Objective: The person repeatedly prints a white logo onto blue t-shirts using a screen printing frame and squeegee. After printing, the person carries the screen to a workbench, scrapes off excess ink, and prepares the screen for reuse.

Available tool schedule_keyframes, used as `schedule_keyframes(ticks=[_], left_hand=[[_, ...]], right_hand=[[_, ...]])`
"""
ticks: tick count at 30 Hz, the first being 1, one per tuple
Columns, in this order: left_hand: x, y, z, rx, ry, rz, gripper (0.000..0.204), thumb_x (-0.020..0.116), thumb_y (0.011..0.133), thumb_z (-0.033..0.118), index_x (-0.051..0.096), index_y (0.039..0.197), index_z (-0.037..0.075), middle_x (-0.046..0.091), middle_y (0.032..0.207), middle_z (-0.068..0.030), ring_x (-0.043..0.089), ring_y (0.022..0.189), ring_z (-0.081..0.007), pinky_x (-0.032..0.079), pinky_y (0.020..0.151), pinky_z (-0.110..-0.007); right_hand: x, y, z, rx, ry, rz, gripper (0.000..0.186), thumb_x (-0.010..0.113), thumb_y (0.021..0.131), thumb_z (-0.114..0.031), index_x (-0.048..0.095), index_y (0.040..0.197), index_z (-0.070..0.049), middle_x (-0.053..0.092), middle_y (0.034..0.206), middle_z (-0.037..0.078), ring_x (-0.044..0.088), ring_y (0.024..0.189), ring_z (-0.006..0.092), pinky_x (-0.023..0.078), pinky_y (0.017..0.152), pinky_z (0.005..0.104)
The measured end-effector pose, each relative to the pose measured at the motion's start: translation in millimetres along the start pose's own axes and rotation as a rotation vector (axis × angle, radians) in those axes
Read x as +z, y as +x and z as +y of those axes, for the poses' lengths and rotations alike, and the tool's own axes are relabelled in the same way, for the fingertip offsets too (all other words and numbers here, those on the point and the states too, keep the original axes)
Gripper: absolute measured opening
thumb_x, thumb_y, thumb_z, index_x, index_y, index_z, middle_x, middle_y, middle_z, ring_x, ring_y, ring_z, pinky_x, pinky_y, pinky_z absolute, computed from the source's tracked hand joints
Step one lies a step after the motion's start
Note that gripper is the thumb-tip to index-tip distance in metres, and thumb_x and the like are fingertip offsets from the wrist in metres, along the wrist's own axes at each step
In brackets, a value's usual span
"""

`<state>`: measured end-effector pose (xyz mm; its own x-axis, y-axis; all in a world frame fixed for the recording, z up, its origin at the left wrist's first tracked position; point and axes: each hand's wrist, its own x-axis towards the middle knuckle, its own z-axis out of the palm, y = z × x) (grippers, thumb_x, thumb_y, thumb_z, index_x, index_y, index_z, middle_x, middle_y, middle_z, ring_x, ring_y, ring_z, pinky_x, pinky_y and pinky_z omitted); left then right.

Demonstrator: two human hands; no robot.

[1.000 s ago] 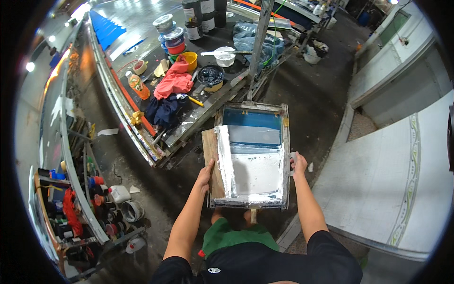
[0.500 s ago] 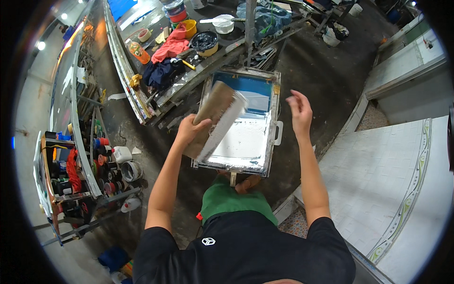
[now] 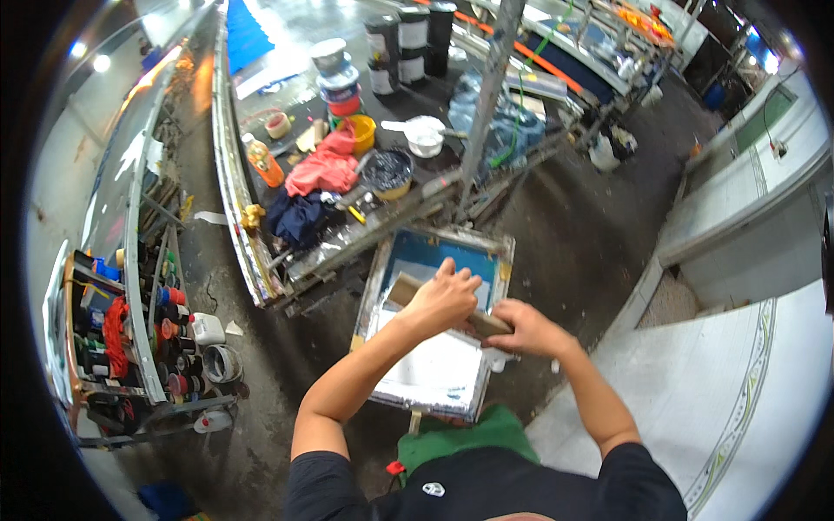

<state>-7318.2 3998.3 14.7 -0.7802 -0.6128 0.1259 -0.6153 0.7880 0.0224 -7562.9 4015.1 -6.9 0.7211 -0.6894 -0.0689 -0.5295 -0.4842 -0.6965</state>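
A wooden squeegee [image 3: 403, 289] lies crosswise over the screen-printing frame [image 3: 370, 291]. My left hand [image 3: 441, 301] is wrapped over its middle, hiding part of the wood. At the squeegee's right end, my right hand [image 3: 528, 328] is closed around the grip. White ink [image 3: 432, 369] is spread over the near part of the screen, on my side of the squeegee. Blue mesh [image 3: 430, 249] shows at the far part. The squeegee's blade edge is hidden beneath my hands.
Beyond the frame, a workbench [image 3: 347, 230] holds a bowl of dark ink [image 3: 387, 172], a white bowl [image 3: 424, 137], a pink cloth [image 3: 323, 165] and several black tubs [image 3: 413, 43]. A metal post [image 3: 491, 95] rises nearby. Left stands a rack [image 3: 139, 391] with cans; right, white panels [image 3: 686, 408].
My right hand has come in from the right and taken hold of the squeegee. The squeegee, upraised and slanted before, is now lower and across the screen. The view has tilted up.
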Motion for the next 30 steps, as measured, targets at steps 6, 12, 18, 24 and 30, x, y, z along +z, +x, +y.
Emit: schedule_keyframes(ticks=[6, 12, 18, 24, 30], left_hand=[[22.2, -7.7, 4.2, -0.278, -0.130, 0.016, 0.044, 0.079, 0.066, 0.052, 0.070, 0.073, 0.010, 0.059, 0.092, -0.0018, 0.057, 0.098, -0.0201, 0.039, 0.091, -0.041], [48.5, -59.8, 53.5, -0.882, -0.259, 0.146, 0.048, 0.083, 0.064, 0.052, 0.067, 0.073, 0.008, 0.061, 0.087, -0.0017, 0.060, 0.086, -0.0238, 0.038, 0.084, -0.041], [25.9, -95.8, 167.8, -1.591, -0.358, 0.214, 0.047, 0.088, 0.062, 0.047, 0.071, 0.072, 0.004, 0.066, 0.089, -0.0022, 0.061, 0.082, -0.0239, 0.040, 0.081, -0.040], [-2.7, -102.8, 246.0, -1.890, -0.202, 0.310, 0.053, 0.091, 0.061, 0.045, 0.071, 0.075, -0.002, 0.068, 0.094, -0.0071, 0.065, 0.076, -0.0280, 0.048, 0.070, -0.041], [4.7, -102.2, 255.7, -1.926, -0.194, 0.469, 0.052, 0.090, 0.064, 0.043, 0.070, 0.076, -0.003, 0.066, 0.095, -0.0092, 0.064, 0.080, -0.0286, 0.049, 0.071, -0.041]], right_hand=[[-108.5, 44.9, 77.6, 0.223, 0.376, 0.414, 0.027, 0.066, 0.096, -0.024, 0.073, 0.109, -0.001, 0.072, 0.090, 0.008, 0.065, 0.082, 0.0143, 0.053, 0.076, 0.0304], [-160.8, 245.0, 234.6, -0.057, 0.039, 0.628, 0.024, 0.069, 0.090, -0.015, 0.072, 0.110, -0.002, 0.072, 0.095, 0.015, 0.070, 0.089, 0.0268, 0.054, 0.080, 0.0361], [-141.4, 390.6, 268.4, 0.021, -0.470, 0.461, 0.053, 0.078, 0.083, -0.027, 0.059, 0.128, -0.008, 0.065, 0.120, 0.011, 0.059, 0.118, 0.0310, 0.050, 0.098, 0.0456], [-142.8, 414.2, 279.3, -0.035, -0.335, 0.392, 0.028, 0.062, 0.095, -0.034, 0.064, 0.106, -0.008, 0.069, 0.104, 0.018, 0.067, 0.098, 0.0395, 0.054, 0.085, 0.0506], [-173.4, 398.5, 289.7, -0.056, 0.163, 0.193, 0.032, 0.058, 0.100, -0.034, 0.065, 0.108, -0.004, 0.068, 0.083, 0.017, 0.068, 0.082, 0.0299, 0.051, 0.074, 0.0427]])
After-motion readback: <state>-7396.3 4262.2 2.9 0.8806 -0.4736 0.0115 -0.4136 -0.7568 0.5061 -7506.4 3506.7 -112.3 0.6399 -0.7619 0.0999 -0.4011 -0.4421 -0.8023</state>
